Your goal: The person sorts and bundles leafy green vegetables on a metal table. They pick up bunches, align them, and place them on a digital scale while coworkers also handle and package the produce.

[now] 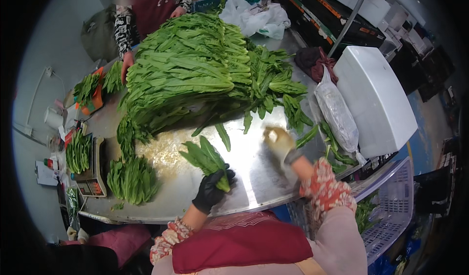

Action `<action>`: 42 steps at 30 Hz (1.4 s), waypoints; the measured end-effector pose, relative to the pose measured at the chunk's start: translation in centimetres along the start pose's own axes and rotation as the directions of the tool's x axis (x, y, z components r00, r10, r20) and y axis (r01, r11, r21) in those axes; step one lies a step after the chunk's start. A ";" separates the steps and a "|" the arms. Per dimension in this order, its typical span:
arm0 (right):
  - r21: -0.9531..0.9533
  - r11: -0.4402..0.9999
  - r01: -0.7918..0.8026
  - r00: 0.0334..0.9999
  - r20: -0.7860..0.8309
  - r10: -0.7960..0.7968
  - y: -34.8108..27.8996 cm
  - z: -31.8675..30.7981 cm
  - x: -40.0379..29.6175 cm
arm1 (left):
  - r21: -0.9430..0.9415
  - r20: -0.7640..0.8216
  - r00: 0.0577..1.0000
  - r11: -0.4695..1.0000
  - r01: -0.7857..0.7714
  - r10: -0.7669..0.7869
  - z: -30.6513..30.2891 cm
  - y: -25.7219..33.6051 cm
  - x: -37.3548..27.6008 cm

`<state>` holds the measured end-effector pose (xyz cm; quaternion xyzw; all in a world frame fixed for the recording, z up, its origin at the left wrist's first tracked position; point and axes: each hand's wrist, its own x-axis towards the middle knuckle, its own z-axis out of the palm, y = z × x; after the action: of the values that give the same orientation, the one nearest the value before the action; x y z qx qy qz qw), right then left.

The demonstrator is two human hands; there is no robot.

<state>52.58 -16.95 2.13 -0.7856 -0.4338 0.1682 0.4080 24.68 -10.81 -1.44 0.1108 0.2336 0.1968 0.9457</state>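
My left hand (pixel 212 187), in a black glove, grips a small bunch of leafy greens (pixel 205 156) by its pale stem end, low over the metal table (pixel 242 168). To its right, my right hand (pixel 279 141), in a whitish glove with yellowish fingers, is over the tabletop; it is blurred, its fingers are curled, and I cannot tell whether anything is in them. Beyond both hands rises a large stacked heap of long-leaf greens (pixel 183 62). Loose leaves lie in front of the heap, and a smaller pile of greens (pixel 132 179) sits left of my left hand.
A scale (pixel 96 168) bearing greens and an orange tray (pixel 96 101) are at left. Across the table a person in a maroon apron touches the heap. At right are a wrapped plastic roll (pixel 337 110), a white foam box (pixel 373 99) and a lilac crate (pixel 395 209).
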 end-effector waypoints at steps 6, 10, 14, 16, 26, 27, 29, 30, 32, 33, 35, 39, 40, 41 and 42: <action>-0.522 0.738 -0.428 0.902 -0.199 0.382 12.4 -3.4 11.2 | 0.299 -0.087 0.993 0.953 -0.055 0.084 1.3 0.8 -1.1; -0.381 0.922 -0.068 0.881 0.411 0.235 7.9 -5.4 9.7 | 0.421 -0.121 0.966 0.893 -0.159 0.229 0.4 1.7 -1.9; -0.333 0.896 0.293 0.937 0.288 -0.199 8.1 -6.3 12.5 | 0.251 -0.182 0.960 0.954 -0.162 0.211 0.3 1.7 -1.8; -0.472 0.817 0.331 0.938 0.075 -0.337 9.5 -7.1 15.9 | 0.281 -0.155 0.968 0.949 -0.146 0.195 0.8 1.2 -1.6; -0.331 0.936 0.118 0.993 0.039 -0.112 12.2 -5.5 14.4 | 0.465 -0.180 0.931 0.862 -0.203 0.317 -0.3 1.3 -2.8; -0.304 0.930 0.205 0.978 0.088 -0.187 10.9 -6.0 12.9 | 0.391 -0.193 0.934 0.896 -0.208 0.301 -0.6 1.2 -2.7; -0.232 0.900 0.368 0.926 0.176 -0.333 7.2 -6.6 10.1 | 0.240 -0.215 0.939 0.947 -0.215 0.267 -1.2 1.3 -2.3; -0.158 0.836 0.525 0.842 0.237 -0.484 4.8 -6.5 9.2 | 0.247 -0.205 0.941 0.944 -0.217 0.270 -1.0 1.5 -2.2; -0.112 0.694 0.711 0.682 0.346 -0.644 -0.3 -4.9 7.4 | 0.251 -0.191 0.942 0.942 -0.224 0.275 -0.7 1.7 -2.1; -0.134 0.605 0.785 0.586 0.478 -0.654 -1.6 -3.7 6.5 | 0.254 -0.184 0.944 0.941 -0.223 0.274 -0.6 2.0 -2.3; -0.298 0.399 0.867 0.497 0.566 -0.658 -3.7 -1.5 5.3 | 0.291 -0.193 0.945 0.935 -0.201 0.263 -0.2 2.7 -3.0; -0.009 0.676 0.737 0.651 0.280 -0.706 -3.6 -1.0 7.0 | 0.313 -0.185 0.944 0.927 -0.205 0.272 -1.0 3.3 -4.8; 0.015 0.777 0.629 0.766 0.163 -0.622 -5.0 -1.5 5.5 | 0.352 -0.205 0.938 0.915 -0.195 0.279 -1.6 3.4 -5.3; 0.009 0.856 0.516 0.843 0.172 -0.510 -4.7 -1.6 4.3 | 0.315 -0.206 0.937 0.926 -0.211 0.283 -2.3 3.5 -5.7; -0.029 0.925 0.379 0.894 0.272 -0.357 -4.4 -1.7 3.0 | 0.278 -0.199 0.938 0.934 -0.223 0.283 -3.0 3.6 -5.9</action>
<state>52.94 -14.07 6.88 -0.6761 -0.6309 0.1722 0.3393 17.27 -9.73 -0.56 0.2349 0.3511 0.2982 0.8559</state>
